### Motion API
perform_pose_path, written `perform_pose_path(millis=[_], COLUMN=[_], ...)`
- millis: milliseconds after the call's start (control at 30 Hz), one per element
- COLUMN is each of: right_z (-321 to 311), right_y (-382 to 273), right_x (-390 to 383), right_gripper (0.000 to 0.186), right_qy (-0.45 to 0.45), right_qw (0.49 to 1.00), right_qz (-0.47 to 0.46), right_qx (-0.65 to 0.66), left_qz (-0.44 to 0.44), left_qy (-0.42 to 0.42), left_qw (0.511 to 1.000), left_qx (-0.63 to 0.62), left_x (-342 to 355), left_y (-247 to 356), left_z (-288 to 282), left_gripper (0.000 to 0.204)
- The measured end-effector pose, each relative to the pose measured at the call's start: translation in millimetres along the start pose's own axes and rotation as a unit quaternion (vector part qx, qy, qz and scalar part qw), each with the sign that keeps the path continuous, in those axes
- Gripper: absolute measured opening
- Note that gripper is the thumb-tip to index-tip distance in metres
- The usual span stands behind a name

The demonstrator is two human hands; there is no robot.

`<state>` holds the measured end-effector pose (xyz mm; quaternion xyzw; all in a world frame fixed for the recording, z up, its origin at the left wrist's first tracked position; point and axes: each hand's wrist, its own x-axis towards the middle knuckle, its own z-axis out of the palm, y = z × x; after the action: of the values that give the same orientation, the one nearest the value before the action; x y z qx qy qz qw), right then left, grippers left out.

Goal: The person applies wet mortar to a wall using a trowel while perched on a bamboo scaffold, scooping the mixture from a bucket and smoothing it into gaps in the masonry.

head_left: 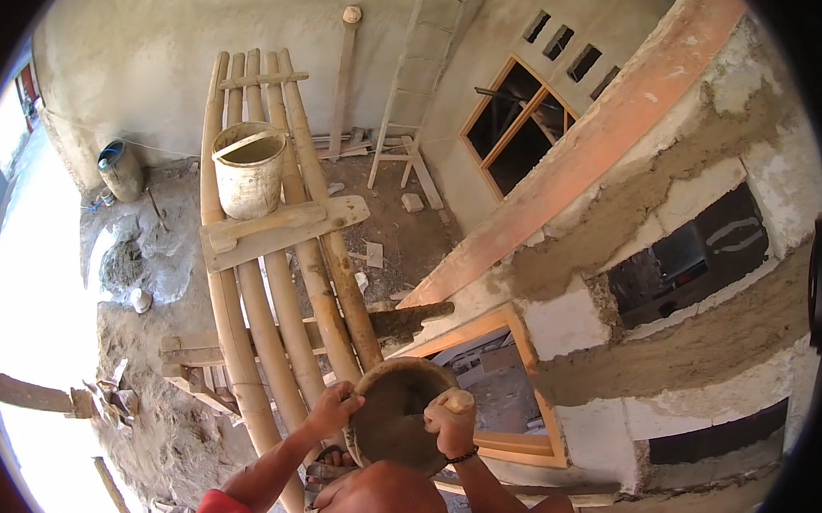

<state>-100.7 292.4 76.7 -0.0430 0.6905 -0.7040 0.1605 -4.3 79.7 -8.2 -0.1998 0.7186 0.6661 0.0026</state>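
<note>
Low in the view, a round bucket (pixel 359 435) with grey wet mortar (pixel 402 412) inside stands tilted towards me, close to my bare knee. My left hand (pixel 334 410) is closed on its left rim, thumb over the edge. Over the right side of the bucket, my right hand (pixel 449 425) is wrapped round a tool with a pale, rounded handle end (pixel 461 403). The tool's working end is hidden by the hand and the mortar. My foot shows on the bamboo poles just left of the bucket.
A scaffold of bamboo poles (pixel 233 340) runs away from me, with a wooden crosspiece (pixel 288 230) and a second, whitish bucket (pixel 249 181) on it. The ground lies below. Right stands a wall with a wooden window frame (pixel 550 437); a ladder (pixel 405 91) leans at the back.
</note>
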Motion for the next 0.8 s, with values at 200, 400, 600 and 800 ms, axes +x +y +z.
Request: perform_pose_path(millis=[200,400,600,800], right_z=[16.8,-1.0,-8.3,-4.0], right_y=[-47.7,47.1,37.2,-1.7], right_x=[4.4,31.3,16.7,-22.5], right_gripper=[0.023,0.019,0.017,0.014], right_qy=[-0.157,-0.033,0.054,-0.001], right_qw=[0.951,0.980,0.993,0.999], right_qz=[-0.226,-0.177,-0.005,0.018], right_qx=[0.144,-0.082,-0.101,0.026], left_qz=[-0.046,0.002,-0.004,0.008], left_qy=[0.004,0.124,0.184,0.146], left_qw=[0.999,0.992,0.983,0.989], left_qx=[-0.018,-0.005,0.008,0.025], left_x=[0.0,-4.0,-9.9,4.7], left_y=[3.4,-9.8,5.6,8.6], left_z=[4.4,30.1,37.7,34.8], left_gripper=[0.026,0.028,0.027,0.029])
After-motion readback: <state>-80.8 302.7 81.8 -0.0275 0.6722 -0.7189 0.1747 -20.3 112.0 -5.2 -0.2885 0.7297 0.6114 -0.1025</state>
